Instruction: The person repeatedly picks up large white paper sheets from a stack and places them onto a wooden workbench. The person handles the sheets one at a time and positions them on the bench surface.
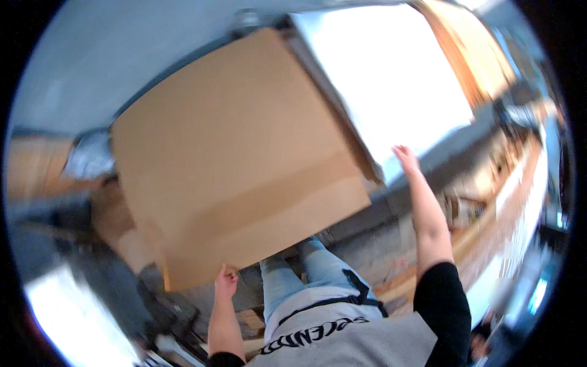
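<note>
The left hand (226, 280) pinches the brown board (226, 140) at its near edge; the right hand (406, 160) meets the white sheet (385, 79) right of the board, grip unclear. Handling appears partway: board held, sheet not evidently lifted.

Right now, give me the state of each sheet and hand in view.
Brown sheet: flat, unfolded, shadow across its near part.
White sheet: spread out, right of the brown sheet.
Tan sheets: layered, far right.
Left hand: fingers curled at the brown sheet's near edge; grip unclear.
Right hand: reaching to the white sheet's near edge; grip unclear.
</note>
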Demonstrator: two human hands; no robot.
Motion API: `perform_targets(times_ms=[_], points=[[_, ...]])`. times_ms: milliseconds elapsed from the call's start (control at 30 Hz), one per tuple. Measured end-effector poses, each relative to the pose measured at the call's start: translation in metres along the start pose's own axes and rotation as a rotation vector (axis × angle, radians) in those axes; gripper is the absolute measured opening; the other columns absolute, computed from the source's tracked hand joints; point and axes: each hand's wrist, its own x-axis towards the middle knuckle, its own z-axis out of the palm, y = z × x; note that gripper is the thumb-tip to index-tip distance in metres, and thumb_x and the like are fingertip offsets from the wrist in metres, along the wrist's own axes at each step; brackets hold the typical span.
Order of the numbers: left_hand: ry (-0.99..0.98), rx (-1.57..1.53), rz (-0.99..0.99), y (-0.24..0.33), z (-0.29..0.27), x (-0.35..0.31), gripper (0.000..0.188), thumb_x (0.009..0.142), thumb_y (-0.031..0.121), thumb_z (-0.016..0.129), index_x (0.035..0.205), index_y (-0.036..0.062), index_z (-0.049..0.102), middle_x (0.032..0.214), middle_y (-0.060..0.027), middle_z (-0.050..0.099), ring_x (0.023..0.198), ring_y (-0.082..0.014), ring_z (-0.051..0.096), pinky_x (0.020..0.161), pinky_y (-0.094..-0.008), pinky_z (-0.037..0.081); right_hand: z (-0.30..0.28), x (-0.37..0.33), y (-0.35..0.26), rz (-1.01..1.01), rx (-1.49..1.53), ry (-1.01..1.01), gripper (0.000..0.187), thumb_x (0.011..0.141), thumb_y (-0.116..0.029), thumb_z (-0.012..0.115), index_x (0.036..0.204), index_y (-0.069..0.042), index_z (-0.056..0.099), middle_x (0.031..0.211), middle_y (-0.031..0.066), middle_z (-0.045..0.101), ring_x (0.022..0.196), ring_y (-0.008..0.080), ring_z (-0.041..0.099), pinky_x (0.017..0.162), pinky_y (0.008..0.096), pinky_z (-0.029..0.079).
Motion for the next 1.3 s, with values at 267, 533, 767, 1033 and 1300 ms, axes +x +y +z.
perform_targets(times_ms=[267, 533, 767, 1033, 1300], points=[[0.025, 0.000, 0.079, -0.025, -0.008, 0.002, 0.017, 0.082, 0.024, 0.057, 0.081, 0.0088, 0.048, 0.062, -0.0058, 0.050, 0.048, -0.0157, 0.046, 0.039, -0.0259, 0.033, 0.028, -0.108, -0.212, -0.149, 0.311, 0.054, 0.019, 0.088, -0.026, 0.045, 0.089, -0.008, 0.043, 0.079, -0.0003, 0.047, 0.068, 0.0063, 0.048, 0.044, 0.0171, 0.026], [0.005, -0.092, 0.151, -0.039, 0.006, 0.011, 0.027, 0.078, 0.031, 0.061, 0.088, 0.0093, 0.049, 0.061, -0.0061, 0.050, 0.045, -0.0166, 0.048, 0.038, -0.0267, 0.035, 0.297, -0.268, -0.318, -0.650, -0.302, -0.306, 0.014, 0.087, -0.017, 0.041, 0.094, -0.005, 0.042, 0.077, 0.0194, 0.056, 0.071, 0.0404, 0.054, 0.057, 0.0481, 0.040], [-0.277, -0.138, 0.063, -0.054, -0.008, 0.038, 0.023, 0.081, 0.027, 0.055, 0.100, 0.0133, 0.050, 0.080, -0.0024, 0.056, 0.063, -0.0155, 0.053, 0.049, -0.0286, 0.042, 0.460, -0.372, -0.292, -1.024, -0.354, -0.685, 0.028, 0.087, -0.021, 0.041, 0.111, -0.006, 0.042, 0.094, 0.0128, 0.059, 0.082, 0.0290, 0.059, 0.063, 0.0394, 0.048], [-0.276, -0.143, 0.303, -0.048, -0.008, 0.026, 0.024, 0.083, 0.028, 0.052, 0.101, 0.0124, 0.050, 0.077, -0.0023, 0.055, 0.058, -0.0144, 0.051, 0.047, -0.0271, 0.040, 0.509, -0.419, -0.246, -1.114, -0.487, -0.858, 0.023, 0.086, -0.028, 0.045, 0.099, -0.009, 0.044, 0.078, 0.0118, 0.061, 0.068, 0.0301, 0.059, 0.054, 0.0417, 0.046], [-0.213, -0.137, 0.106, -0.041, 0.001, 0.016, 0.017, 0.081, 0.025, 0.057, 0.089, 0.0100, 0.051, 0.069, -0.0027, 0.052, 0.053, -0.0141, 0.048, 0.044, -0.0265, 0.037, 0.412, -0.363, -0.243, -0.484, -0.437, -1.118, 0.033, 0.081, -0.040, 0.052, 0.089, -0.008, 0.059, 0.065, 0.0070, 0.062, 0.047, 0.0195, 0.059, 0.047, 0.0280, 0.047]])
